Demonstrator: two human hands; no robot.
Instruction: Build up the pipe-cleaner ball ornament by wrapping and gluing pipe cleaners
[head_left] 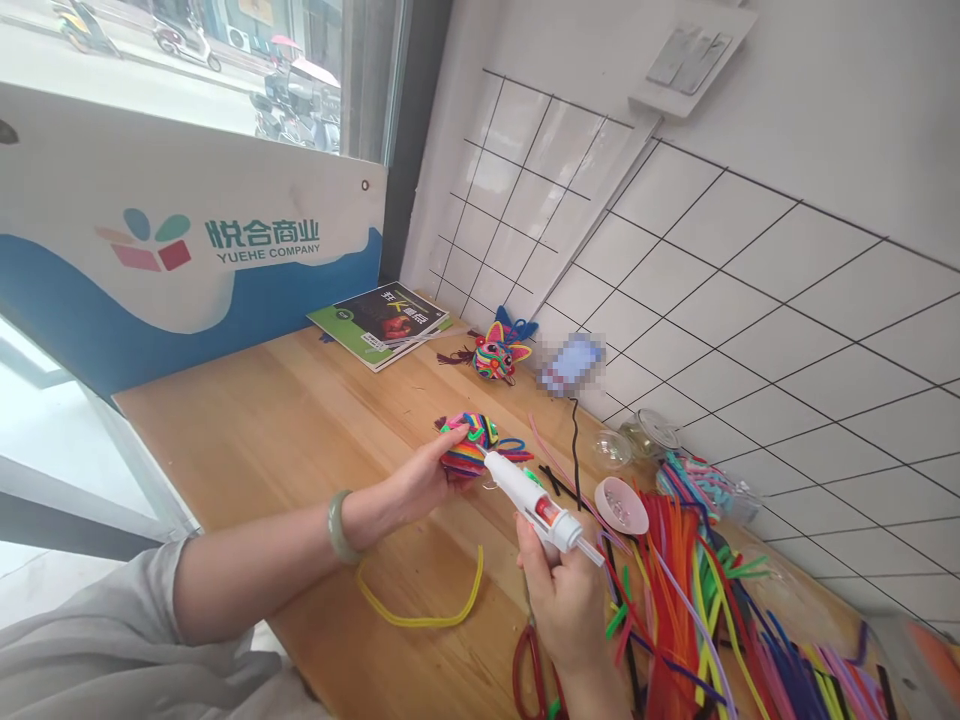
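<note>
the white and blue board (187, 250) across the upper left of the frame reads "yuehe company" under four chinese characters, next to a logo of coloured petals and blocks. a green-edged booklet (379, 322) lies at the top centre of the wooden table (300, 430); its cover print is too small to read.

in the middle of the frame the left hand (424, 480) pinches a rainbow pipe-cleaner piece (469, 445) between thumb and fingers, fingers closed on its near edge, a pale green bangle (339, 527) on the wrist. the right hand (566, 600), lower centre, is wrapped around the grip of a white glue gun (532, 500), fingers curled shut on it. the gun's long axis runs diagonally from lower right to upper left, its nozzle pointing up and left and touching the rainbow piece.

a yellow pipe cleaner (424, 610) lies bent in a loose curve on the table below the hands. red scissors (532, 675) sit at the bottom edge just beside the right wrist. a big heap of coloured pipe cleaners (697, 600) fills the lower right, with a small pink dish (622, 505) just right of the gun and clear round containers (637, 440) above it. a finished colourful pipe-cleaner figure (499, 350) stands near the tiled wall (750, 300), beside a blurred patch. a black cord (574, 440) runs down from that patch behind the gun.
</note>
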